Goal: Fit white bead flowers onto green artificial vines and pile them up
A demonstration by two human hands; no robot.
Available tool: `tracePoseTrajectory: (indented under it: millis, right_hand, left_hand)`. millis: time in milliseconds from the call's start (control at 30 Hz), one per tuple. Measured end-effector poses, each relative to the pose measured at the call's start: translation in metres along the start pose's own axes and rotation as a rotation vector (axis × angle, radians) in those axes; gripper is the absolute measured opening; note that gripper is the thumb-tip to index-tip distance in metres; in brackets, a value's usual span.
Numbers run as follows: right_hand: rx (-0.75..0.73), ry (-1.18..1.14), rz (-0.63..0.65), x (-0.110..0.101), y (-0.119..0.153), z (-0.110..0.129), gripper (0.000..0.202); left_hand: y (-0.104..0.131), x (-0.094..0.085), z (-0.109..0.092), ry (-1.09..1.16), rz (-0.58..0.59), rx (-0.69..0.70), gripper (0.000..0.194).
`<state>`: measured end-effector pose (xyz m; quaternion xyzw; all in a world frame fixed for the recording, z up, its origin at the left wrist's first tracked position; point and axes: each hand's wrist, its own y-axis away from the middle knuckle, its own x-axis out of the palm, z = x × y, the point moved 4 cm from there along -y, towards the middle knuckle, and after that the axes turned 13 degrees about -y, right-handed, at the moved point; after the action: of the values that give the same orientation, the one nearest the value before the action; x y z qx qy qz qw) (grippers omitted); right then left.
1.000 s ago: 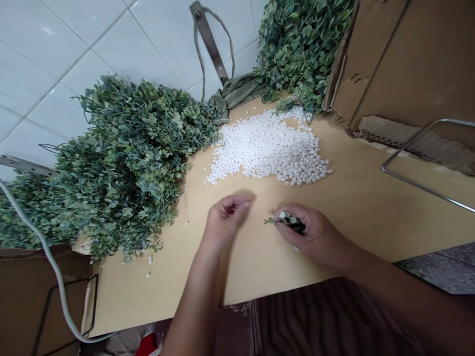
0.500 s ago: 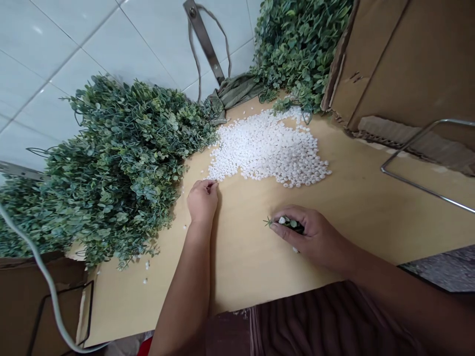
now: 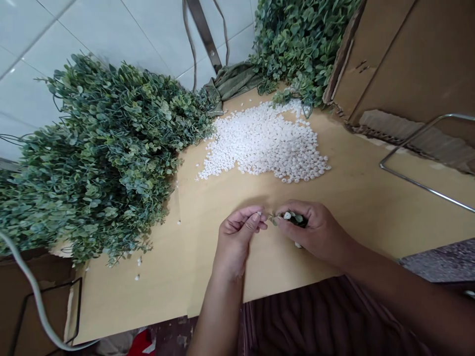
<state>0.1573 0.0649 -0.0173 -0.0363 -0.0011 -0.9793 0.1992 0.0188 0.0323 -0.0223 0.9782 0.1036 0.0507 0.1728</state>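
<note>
My right hand [image 3: 311, 227] is closed around a small artificial leaf sprig [image 3: 297, 217], with white bead-like pieces showing on it. A thin green tip of the sprig sticks out to the left of the fingers. Close by on the left, my left hand [image 3: 239, 232] pinches a tiny white bead [image 3: 259, 213] between thumb and forefinger, just short of that tip. Beyond both hands a heap of white beads [image 3: 267, 141] is spread over the tabletop [image 3: 200, 252].
A large pile of artificial greenery [image 3: 100, 158] lies along the left. More greenery [image 3: 304, 44] stands at the back, beside a cardboard box [image 3: 411, 64] on the right. A bent metal wire [image 3: 415, 183] juts in at right, and a pale cable [image 3: 33, 291] hangs at lower left.
My left hand has left the edge of the bead heap and come right and nearer, carrying a bead up to the sprig. The right hand has stayed nearly in place, still gripping it.
</note>
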Motion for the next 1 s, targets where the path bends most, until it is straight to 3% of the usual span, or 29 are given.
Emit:
tracePoseTrajectory:
  millis: [533,1000]
  right_hand:
    - [-0.088,0.032,0.051,0.0006,0.0006,0.0036,0.015]
    - [-0.198,0.041,0.016,-0.0014,0.0026,0.0070,0.013]
  left_hand:
    - [0.0001,0.0034,0.0039,-0.066,0.035,0.021,0.019]
    - [0.0020,0.0063,0.0041,-0.033,0.089,0.014,0.017]
